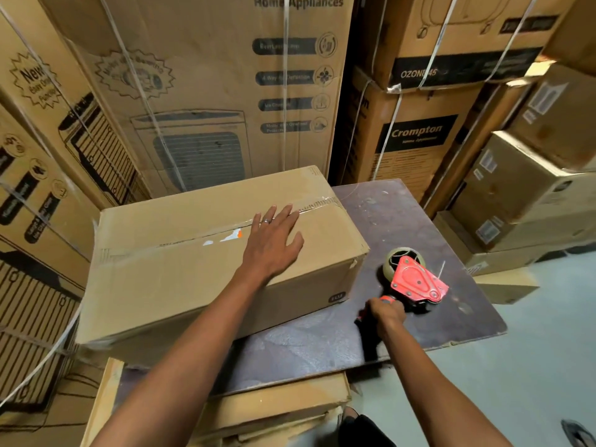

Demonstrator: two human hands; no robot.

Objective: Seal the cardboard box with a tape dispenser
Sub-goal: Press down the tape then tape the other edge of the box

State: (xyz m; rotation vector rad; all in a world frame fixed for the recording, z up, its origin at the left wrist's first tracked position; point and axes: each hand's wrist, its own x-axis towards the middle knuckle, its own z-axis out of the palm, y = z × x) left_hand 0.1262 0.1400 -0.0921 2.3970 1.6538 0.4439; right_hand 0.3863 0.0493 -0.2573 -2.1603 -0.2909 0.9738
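Head view – left hand (274, 243) flat on cardboard box (180, 285), right hand (387, 314) gripping tape dispenser (416, 282)

A dark, scuffed table (403, 221) stood on a stack of flattened cardboard (274, 411). Behind it rose tall strapped appliance cartons (200, 91), one printed "Home Appliances" with a cooler drawing. To their right a Crompton carton (416, 137) sat under another marked "OZONE" (451, 37). Smaller labelled boxes (516, 195) were piled at the far right on a pale floor (532, 366).
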